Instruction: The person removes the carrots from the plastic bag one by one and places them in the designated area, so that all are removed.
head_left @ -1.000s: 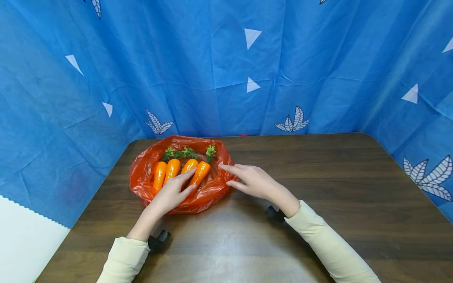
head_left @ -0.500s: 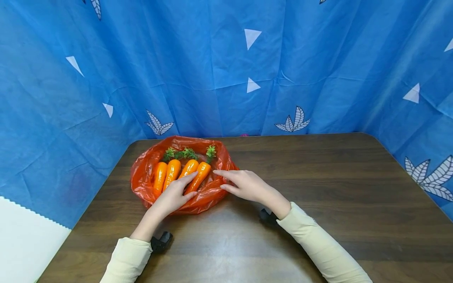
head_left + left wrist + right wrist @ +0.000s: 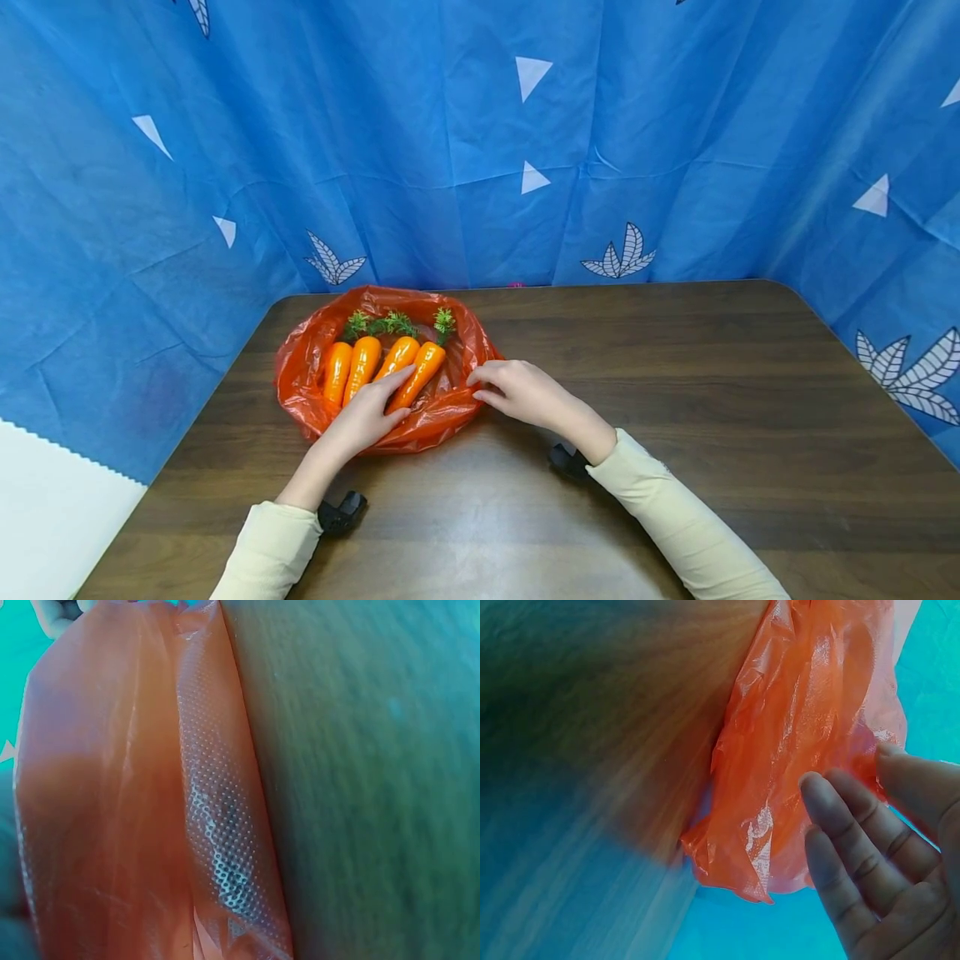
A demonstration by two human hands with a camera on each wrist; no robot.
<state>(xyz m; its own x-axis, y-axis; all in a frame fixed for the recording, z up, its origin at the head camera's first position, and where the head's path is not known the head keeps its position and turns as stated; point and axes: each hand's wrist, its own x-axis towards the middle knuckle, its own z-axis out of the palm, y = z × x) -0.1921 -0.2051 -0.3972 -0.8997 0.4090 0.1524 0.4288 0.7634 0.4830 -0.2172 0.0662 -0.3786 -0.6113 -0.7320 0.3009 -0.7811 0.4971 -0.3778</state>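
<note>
An orange-red plastic bag lies with its mouth spread wide on the table. Several glossy orange carrots with green tops lie side by side in it. My left hand reaches over the near rim, its fingers extended by the rightmost carrot and its thumb apart from them. Whether it touches that carrot is unclear. At the right rim my right hand pinches the plastic between thumb and curled fingers. The right wrist view shows those fingers against the bag; the left wrist view shows mostly the bag's side.
The dark wooden table extends to the right of the bag. A blue patterned curtain hangs behind and along both sides. White cloth shows at the lower left.
The right hand has shifted left onto the bag's right rim, and its fingers have curled from straight to a pinch. The left hand has hardly moved; the carrots stay in place.
</note>
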